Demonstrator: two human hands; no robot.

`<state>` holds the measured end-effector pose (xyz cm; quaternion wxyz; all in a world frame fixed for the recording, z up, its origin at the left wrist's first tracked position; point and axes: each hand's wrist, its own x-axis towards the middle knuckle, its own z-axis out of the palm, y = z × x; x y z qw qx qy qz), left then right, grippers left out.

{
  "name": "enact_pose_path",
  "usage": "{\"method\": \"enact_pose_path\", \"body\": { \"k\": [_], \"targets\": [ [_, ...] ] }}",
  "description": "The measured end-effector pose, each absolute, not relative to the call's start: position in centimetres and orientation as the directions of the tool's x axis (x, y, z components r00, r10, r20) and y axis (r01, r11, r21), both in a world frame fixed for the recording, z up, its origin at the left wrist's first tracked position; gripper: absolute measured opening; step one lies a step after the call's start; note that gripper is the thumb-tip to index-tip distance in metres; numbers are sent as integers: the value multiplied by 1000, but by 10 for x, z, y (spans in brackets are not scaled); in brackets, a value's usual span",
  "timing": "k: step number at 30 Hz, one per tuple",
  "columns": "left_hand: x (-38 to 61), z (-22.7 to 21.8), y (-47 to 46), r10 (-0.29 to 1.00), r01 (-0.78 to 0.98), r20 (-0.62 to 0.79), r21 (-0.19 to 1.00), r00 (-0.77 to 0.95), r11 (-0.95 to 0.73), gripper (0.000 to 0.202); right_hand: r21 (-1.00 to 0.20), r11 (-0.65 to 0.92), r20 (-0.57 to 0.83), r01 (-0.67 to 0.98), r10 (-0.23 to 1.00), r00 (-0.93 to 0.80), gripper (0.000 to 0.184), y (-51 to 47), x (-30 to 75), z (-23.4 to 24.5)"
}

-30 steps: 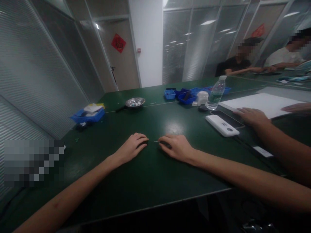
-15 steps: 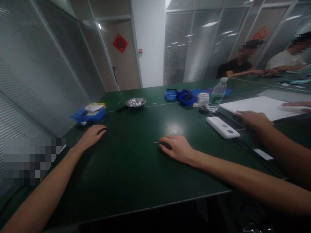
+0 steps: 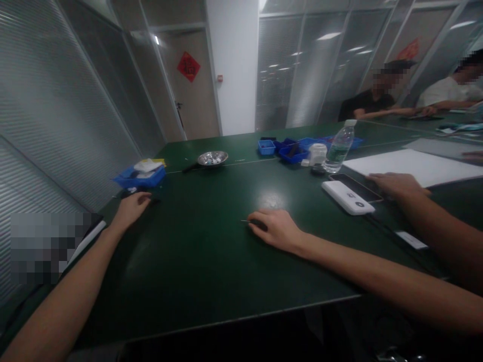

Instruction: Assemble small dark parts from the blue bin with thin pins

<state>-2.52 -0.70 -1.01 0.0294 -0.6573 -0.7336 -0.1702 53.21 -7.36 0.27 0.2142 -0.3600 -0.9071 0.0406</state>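
My right hand [image 3: 274, 229] rests on the green table with its fingers curled in a pinch. Out past its fingertips pokes a thin, pale, needle-like piece [image 3: 244, 220]; the rest of it is hidden in the hand. At the left, my left hand [image 3: 132, 208] is low over the table, fingers bent and a gap between thumb and forefinger. I see nothing held there. Just behind it are a small dark object with a white bit [image 3: 130, 191], too blurred to name, and a blue tray [image 3: 124, 179] holding white and yellow packets.
Farther back stands a metal bowl [image 3: 204, 162] with small pieces inside. Blue bins [image 3: 266, 147], a white jar [image 3: 317, 154] and a water bottle [image 3: 339, 148] are at centre right. A white power bank [image 3: 347, 197], a phone [image 3: 356, 187] and another person's hand [image 3: 400, 184] lie nearer.
My left hand has moved left and slightly back, closer to the small dark object beside the blue tray. My right hand stays in place. The other person's far hand has shifted right.
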Motion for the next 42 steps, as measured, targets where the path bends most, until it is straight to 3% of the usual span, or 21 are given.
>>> {"method": "enact_pose_path", "body": {
  "k": [8, 13, 22, 42],
  "targets": [
    [-36, -5, -5, 976, 983, 213, 182, -51, 11, 34, -235, 741, 361, 629, 667, -652, 26, -72, 533, 1],
    [-32, 0, -9, 975, 989, 215, 147, -56, 24, 38, -236, 738, 349, 632, 671, -654, 26, -72, 533, 2],
    [5, 23, -15, 942, 935, 211, 298, -259, 191, 37, -239, 738, 340, 631, 672, -657, 27, -73, 533, 3],
    [30, 20, -15, 917, 887, 158, 357, -365, 292, 27, -228, 741, 348, 632, 668, -658, 27, -73, 532, 2]
  ]
}}
